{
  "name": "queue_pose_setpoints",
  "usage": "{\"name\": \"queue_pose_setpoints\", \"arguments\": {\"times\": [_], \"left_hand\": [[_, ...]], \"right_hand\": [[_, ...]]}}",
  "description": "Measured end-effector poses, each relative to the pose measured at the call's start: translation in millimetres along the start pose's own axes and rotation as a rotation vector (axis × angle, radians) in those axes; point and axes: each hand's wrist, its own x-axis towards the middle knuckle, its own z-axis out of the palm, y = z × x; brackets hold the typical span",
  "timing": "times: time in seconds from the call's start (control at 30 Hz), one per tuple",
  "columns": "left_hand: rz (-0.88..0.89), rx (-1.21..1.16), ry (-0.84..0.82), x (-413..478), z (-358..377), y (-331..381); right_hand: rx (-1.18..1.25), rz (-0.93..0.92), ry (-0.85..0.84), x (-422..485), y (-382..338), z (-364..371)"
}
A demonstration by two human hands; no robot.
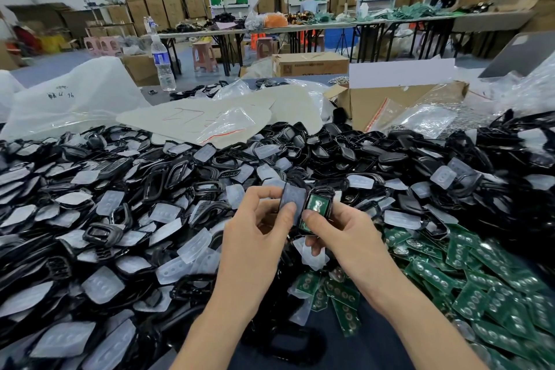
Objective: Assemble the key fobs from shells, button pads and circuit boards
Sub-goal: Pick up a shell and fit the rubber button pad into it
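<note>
My left hand (258,228) pinches a black shell half with a translucent button pad (292,198) seated in it, thumb on its face. My right hand (336,230) grips a second black shell half with a green circuit board (316,207) lying inside, thumb on its lower end. The two halves sit side by side, edges touching, above the pile. Black shells and translucent pads (126,195) cover the table to the left and behind. Green circuit boards (480,285) are heaped to the lower right.
A cardboard box (387,102) and plastic bags (435,117) lie behind the pile, with a water bottle (162,64) at the back left. Long tables, stools and stacked cartons fill the room beyond; two people work there.
</note>
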Motion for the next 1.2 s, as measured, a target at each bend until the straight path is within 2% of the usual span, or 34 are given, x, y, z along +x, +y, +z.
{"name": "queue_pose_setpoints", "arguments": {"times": [0.5, 0.7, 0.97, 1.2], "left_hand": [[0.129, 0.318, 0.04, -5, 2, -8], [0.139, 0.364, 0.046, -6, 2, -10], [0.11, 0.4, 0.024, -9, 5, -8], [0.086, 0.382, 0.001, -9, 4, -6]], "right_hand": [[-0.229, -0.078, -0.048, 0, 8, 2], [-0.251, -0.04, -0.096, -1, 7, 3], [-0.275, 0.003, -0.048, -1, 9, 3], [-0.187, 0.003, -0.071, -1, 8, 3]]}}
